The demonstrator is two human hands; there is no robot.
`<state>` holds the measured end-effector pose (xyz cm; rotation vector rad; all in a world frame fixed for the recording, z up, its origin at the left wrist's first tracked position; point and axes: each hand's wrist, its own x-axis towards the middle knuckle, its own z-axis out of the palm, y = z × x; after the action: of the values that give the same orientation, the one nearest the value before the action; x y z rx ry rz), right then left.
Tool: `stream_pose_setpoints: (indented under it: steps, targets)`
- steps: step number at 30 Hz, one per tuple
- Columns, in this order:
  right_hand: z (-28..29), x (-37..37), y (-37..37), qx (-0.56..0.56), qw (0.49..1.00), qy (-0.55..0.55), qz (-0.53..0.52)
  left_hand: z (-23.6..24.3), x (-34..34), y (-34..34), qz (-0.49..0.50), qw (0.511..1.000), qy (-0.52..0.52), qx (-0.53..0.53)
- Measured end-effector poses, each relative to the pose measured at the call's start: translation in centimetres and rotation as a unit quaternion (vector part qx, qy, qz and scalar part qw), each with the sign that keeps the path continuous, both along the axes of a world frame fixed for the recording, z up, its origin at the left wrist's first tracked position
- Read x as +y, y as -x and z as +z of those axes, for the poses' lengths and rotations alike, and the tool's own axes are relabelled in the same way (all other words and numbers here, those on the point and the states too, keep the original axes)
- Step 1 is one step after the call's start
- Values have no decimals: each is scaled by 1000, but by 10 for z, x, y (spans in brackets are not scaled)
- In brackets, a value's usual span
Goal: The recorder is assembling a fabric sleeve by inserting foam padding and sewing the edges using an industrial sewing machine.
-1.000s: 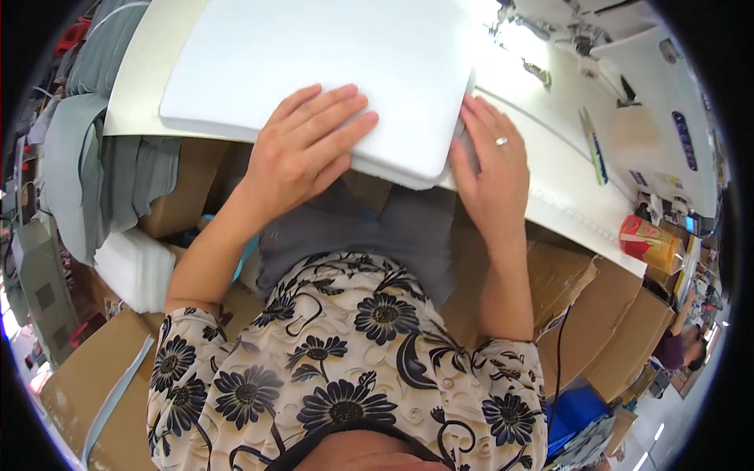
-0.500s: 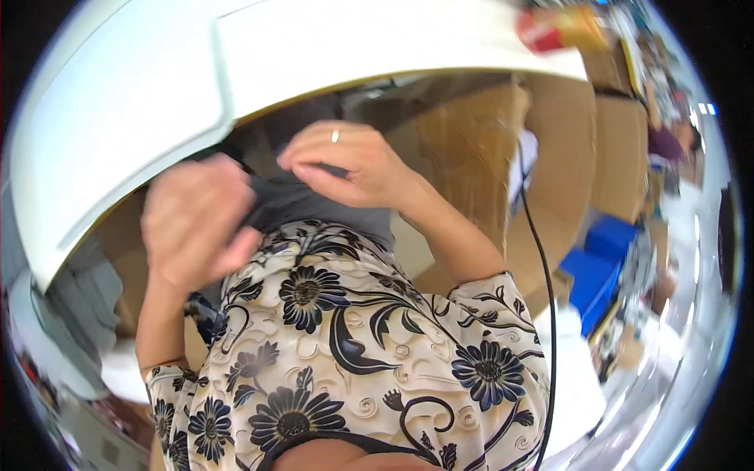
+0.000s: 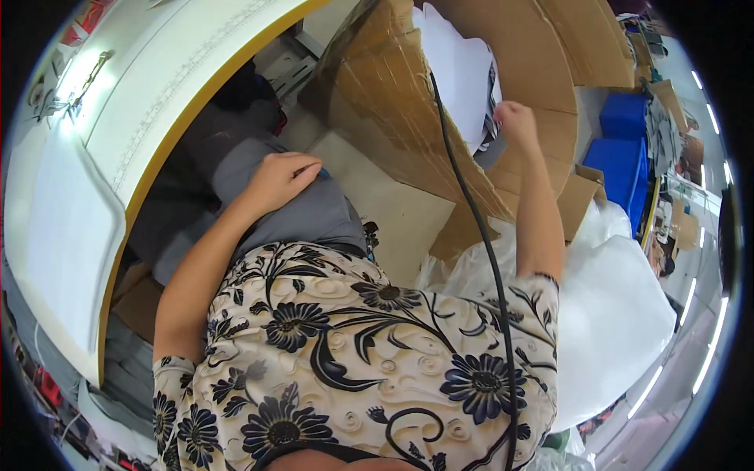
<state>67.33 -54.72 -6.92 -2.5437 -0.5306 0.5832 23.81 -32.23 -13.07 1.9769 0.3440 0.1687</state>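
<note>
Upper right of the frame, right hand (image 3: 516, 123): one, raised at the opening of the cardboard box, fingers curled in beside the edge of the white sheets; whether they grip anything, I cannot tell.
Centre left, left hand (image 3: 283, 180): one, relaxed and released, palm down over the lap, fingers loosely bent together.
Trousers (image 3: 294, 216): plain grey cloth, smooth over the thighs, directly under the left hand.
White sheets (image 3: 455, 78): at upper centre right, within the cardboard box; pale and smooth with a curved outline and a dark-patterned edge toward the right hand; how many, I cannot count.
Cardboard box (image 3: 385, 110): one large brown one, its near wall creased and glossy as if taped, its rim ragged.
Cable (image 3: 508, 353): one, black and thin, curving from the box down across the shirt.
Shirt (image 3: 353, 345): one, cream with raised swirls and dark flowers.
Table (image 3: 129, 129): one, at upper left, white and flat, with a yellowish edge and a row of fine marks.
White panel (image 3: 67, 243): one visible on the table at left, smooth, its corner rounded.
Blue boxes (image 3: 624, 116): two, at right, one above the other in the frame.
Plastic wrapping (image 3: 613, 314): right of the shirt, whitish, cloudy and crinkled.
</note>
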Motion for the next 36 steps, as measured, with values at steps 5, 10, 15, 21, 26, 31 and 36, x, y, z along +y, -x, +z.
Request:
stream_pose_setpoints:
  steps: [5, 10, 15, 21, 26, 31, 36]
  targets:
    - [-86, -16, -70, -19, 968, 248, 19, -5, -5, -18, 69, 998, 10, 9]
    - [-88, -17, -48, -102, 960, 232, 116, 3, -1, -10, 49, 998, -13, 46]
    - [33, 11, -85, -285, 937, -48, 196, 82, 1, -91, -42, 937, -301, -175]
    - [200, 39, 13, -338, 848, -156, 379, 323, -13, -186, -31, 559, -824, -88]
    - [298, 0, 100, -449, 812, -205, 311, 340, 9, -206, -57, 752, -603, -261]
    - [275, -114, 76, -263, 804, -533, -29, 391, -48, -175, -52, 667, -637, -383]
    - [174, -136, 92, 194, 858, -376, 292, 395, -12, -38, 57, 727, -554, -401]
